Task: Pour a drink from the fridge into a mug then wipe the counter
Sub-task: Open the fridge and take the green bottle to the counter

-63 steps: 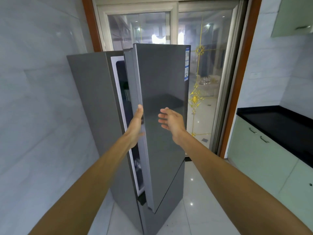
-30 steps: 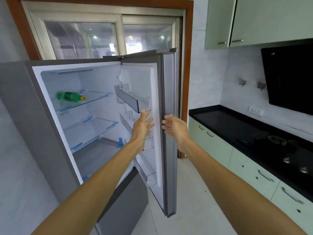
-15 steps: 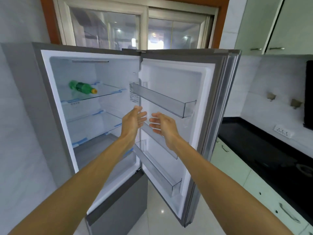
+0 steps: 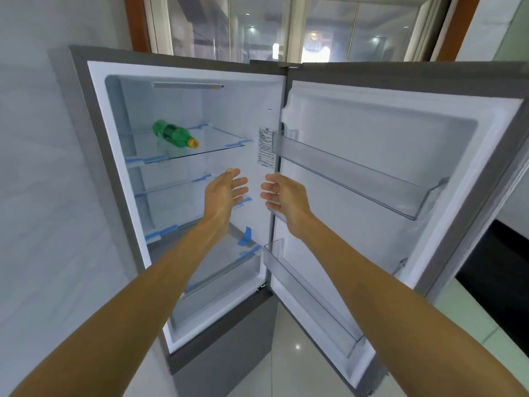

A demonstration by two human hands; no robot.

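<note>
Both hands empty & open: left hand [image 4: 224, 193] and right hand [image 4: 284, 197] are held out side by side w/ palms facing each other, fingers loosely spread, a small gap between them, touching nothing, in front of the open fridge [image 4: 94, 156]. The drink, a green bottle [image 4: 174, 134] w/ a yellow cap, lies on its side on the top glass shelf [image 4: 217, 146], cap pointing toward approx 4 o'clock; from the left hand it sits at approx 10 o'clock, up and well apart. Under it are two more glass shelves, nothing visible on them, blue tape strips on the shelf edges. The fridge door [image 4: 400, 167] is swung wide open at 3 o'clock of the hands; its clear door bin [image 4: 357, 179] at upper level and another lower one show no contents. A strip of the black counter [image 4: 498, 270] shows at far right, approx 4 o'clock, above pale green cabinet fronts. Glass sliding doors [image 4: 257, 27] stand behind the fridge at 12 o'clock.
</note>
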